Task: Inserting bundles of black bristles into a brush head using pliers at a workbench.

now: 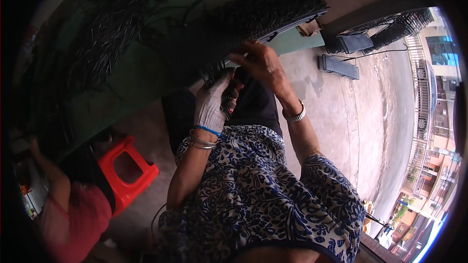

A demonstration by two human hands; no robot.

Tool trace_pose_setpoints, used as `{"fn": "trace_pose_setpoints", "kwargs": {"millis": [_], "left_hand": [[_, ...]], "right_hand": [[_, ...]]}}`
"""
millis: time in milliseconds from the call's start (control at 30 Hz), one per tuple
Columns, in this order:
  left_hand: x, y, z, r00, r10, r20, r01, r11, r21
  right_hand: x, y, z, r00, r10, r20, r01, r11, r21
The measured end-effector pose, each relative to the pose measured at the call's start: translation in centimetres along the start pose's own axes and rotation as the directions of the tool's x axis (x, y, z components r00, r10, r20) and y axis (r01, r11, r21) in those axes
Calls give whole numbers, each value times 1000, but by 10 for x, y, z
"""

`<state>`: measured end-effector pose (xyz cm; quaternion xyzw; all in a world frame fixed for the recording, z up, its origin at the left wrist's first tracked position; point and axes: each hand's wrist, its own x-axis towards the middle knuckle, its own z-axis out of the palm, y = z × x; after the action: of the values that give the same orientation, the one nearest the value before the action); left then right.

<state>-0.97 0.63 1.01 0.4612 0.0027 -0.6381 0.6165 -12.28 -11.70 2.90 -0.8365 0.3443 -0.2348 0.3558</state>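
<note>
My left hand, in a pale knit glove with dark finger parts, is at the near edge of the green table. Its fingers are curled round some thin black strips. My right hand, bare and blurred, is just above and to the right of it, fingers bent toward the strips and partly hidden. Past my hands lies a long black rack, densely filled with short upright black pieces like bristles. A loose heap of thin black strips spreads across the left of the table.
The green table runs across the front. A red plastic stool stands on the left, by a person in a pink top with an arm at the table. Dark grey trays and black racks are on the right.
</note>
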Motion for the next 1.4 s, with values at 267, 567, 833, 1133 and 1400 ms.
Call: {"fn": "trace_pose_setpoints", "kwargs": {"millis": [267, 567, 833, 1133, 1400], "left_hand": [[-3, 16, 4, 999, 42, -14, -42, 999, 26], [0, 33, -15, 993, -27, 113, 18, 997, 75], [14, 33, -23, 996, 83, -43, -81, 995, 54], [11, 38, -21, 991, 74, -107, -83, 994, -73], [18, 29, -23, 984, -39, 175, 116, 883, -455]], "right_hand": [[14, -13, 0, 972, -48, 232, -51, 914, 403], [41, -20, 6, 921, 119, 370, -265, 890, 371], [58, -22, 12, 931, 76, 357, -226, 888, 401], [69, -28, 3, 989, 85, 122, -128, 902, 412], [93, -8, 31, 929, -121, -350, 115, 993, -37]]}}
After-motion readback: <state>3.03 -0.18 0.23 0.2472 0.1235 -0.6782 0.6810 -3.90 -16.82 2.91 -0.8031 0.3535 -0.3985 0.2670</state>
